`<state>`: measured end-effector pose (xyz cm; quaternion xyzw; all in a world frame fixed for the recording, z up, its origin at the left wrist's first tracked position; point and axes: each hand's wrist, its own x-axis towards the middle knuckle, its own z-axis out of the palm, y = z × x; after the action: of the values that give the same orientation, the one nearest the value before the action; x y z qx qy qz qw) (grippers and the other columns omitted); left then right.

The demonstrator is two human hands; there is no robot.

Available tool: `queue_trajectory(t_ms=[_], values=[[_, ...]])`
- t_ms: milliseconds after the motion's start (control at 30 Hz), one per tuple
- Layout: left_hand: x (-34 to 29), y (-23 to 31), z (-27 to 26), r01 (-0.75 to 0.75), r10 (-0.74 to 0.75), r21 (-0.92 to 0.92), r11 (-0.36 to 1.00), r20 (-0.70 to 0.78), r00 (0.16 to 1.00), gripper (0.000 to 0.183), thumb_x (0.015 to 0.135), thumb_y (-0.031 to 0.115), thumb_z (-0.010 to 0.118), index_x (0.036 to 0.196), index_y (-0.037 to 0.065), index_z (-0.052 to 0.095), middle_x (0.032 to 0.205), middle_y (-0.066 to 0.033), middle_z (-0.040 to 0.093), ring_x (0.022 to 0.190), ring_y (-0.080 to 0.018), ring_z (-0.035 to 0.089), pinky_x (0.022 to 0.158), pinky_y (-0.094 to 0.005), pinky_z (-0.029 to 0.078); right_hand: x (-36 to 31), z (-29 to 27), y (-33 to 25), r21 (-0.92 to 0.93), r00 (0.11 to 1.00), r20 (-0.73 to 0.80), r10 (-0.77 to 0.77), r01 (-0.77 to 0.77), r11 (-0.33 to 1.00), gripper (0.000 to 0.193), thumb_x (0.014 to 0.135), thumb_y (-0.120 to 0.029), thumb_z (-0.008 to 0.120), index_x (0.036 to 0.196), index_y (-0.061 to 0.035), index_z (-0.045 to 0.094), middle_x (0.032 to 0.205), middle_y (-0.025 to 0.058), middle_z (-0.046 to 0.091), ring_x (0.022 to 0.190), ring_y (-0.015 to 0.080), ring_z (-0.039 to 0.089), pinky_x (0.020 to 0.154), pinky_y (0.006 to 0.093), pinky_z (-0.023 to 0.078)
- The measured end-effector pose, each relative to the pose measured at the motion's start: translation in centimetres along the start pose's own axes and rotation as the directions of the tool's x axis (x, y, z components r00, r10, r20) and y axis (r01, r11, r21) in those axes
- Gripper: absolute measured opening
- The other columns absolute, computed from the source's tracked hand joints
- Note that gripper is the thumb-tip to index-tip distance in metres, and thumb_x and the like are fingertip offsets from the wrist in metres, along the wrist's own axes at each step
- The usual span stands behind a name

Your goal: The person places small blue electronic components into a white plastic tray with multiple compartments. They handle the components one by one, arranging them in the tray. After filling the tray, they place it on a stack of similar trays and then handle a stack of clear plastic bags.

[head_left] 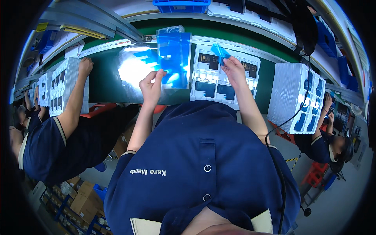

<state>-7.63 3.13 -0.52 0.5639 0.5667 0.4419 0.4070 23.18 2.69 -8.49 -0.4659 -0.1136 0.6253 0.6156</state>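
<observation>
My right hand (235, 71) pinches a small strip of translucent blue film (220, 51) over the far part of a white moulded tray (218, 77). Flat dark rectangular pieces (204, 89) lie in the tray's pockets; the upper ones carry light print. Left of the tray are glossy sheets bearing blue film (178, 58), overlapping one another. At their left edge is my left hand (152, 85), fingers curled and thumb against the forefinger. Whether anything thin sits in that pinch cannot be made out.
Tall stacks of white trays stand at right (288, 98) and left (74, 84). Co-workers are beside me on both sides. A metal rail (102, 21) crosses the far left, and a blue bin (182, 6) is beyond the bench. A black cable (291, 117) hangs at right.
</observation>
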Motion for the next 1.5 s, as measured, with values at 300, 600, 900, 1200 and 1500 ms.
queue_trajectory(t_ms=[300,600,900,1200,1500], values=[[0.4,-0.3,0.9,0.05,-0.05,0.042,0.998,-0.019,0.999,0.016,0.085,0.013,0.066,0.085,-0.003,0.068,0.081,-0.0083,0.069,0.078,-0.0106,0.062,0.073,-0.0229,0.046,4.2,-2.4,5.1,-0.659,0.977,0.005,-0.213,0.163,0.734,0.033,0.075,-0.004,0.071,0.107,0.0011,0.061,0.081,0.0055,0.065,0.07,0.0094,0.058,0.065,0.0208,0.046],[0.2,-0.5,1.7,0.05,-0.051,0.069,0.996,0.01,0.999,0.013,0.084,0.011,0.066,0.086,-0.002,0.068,0.082,-0.0086,0.068,0.079,-0.0111,0.062,0.075,-0.0232,0.046,4.0,-2.2,6.2,-0.704,0.936,-0.06,-0.347,0.207,0.68,0.031,0.073,-0.007,0.073,0.102,0.0004,0.063,0.08,0.0066,0.066,0.067,0.0097,0.059,0.063,0.022,0.047],[0.1,-0.8,2.9,0.008,-0.008,-0.016,1.0,-0.038,0.999,0.015,0.082,0.009,0.068,0.092,-0.002,0.066,0.079,-0.0079,0.067,0.072,-0.0107,0.062,0.069,-0.0229,0.047,4.2,-2.1,6.4,-0.708,0.928,-0.07,-0.366,0.212,0.673,0.028,0.073,-0.007,0.073,0.099,-0.0007,0.064,0.079,0.006,0.066,0.066,0.0097,0.059,0.063,0.0222,0.048],[0.1,0.7,3.0,0.075,-0.074,-0.115,0.991,0.008,0.997,0.037,0.088,0.005,0.06,0.123,-0.003,0.052,0.09,-0.0125,0.067,0.078,-0.0141,0.066,0.073,-0.0242,0.05,4.2,-2.1,6.7,-0.769,0.907,-0.066,-0.416,0.219,0.6,0.026,0.072,-0.007,0.073,0.096,-0.0004,0.065,0.078,0.0083,0.066,0.065,0.012,0.061,0.062,0.0244,0.049],[0.2,2.5,2.9,0.121,-0.115,-0.162,0.979,0.049,0.992,0.05,0.087,0.002,0.058,0.134,-0.001,0.04,0.101,-0.0144,0.065,0.076,-0.014,0.066,0.069,-0.0229,0.052,3.3,-0.3,6.3,-0.907,0.822,0.095,-0.562,0.304,0.291,0.027,0.071,-0.005,0.07,0.096,0.0,0.062,0.074,0.0119,0.064,0.063,0.0205,0.064,0.062,0.0306,0.051]])
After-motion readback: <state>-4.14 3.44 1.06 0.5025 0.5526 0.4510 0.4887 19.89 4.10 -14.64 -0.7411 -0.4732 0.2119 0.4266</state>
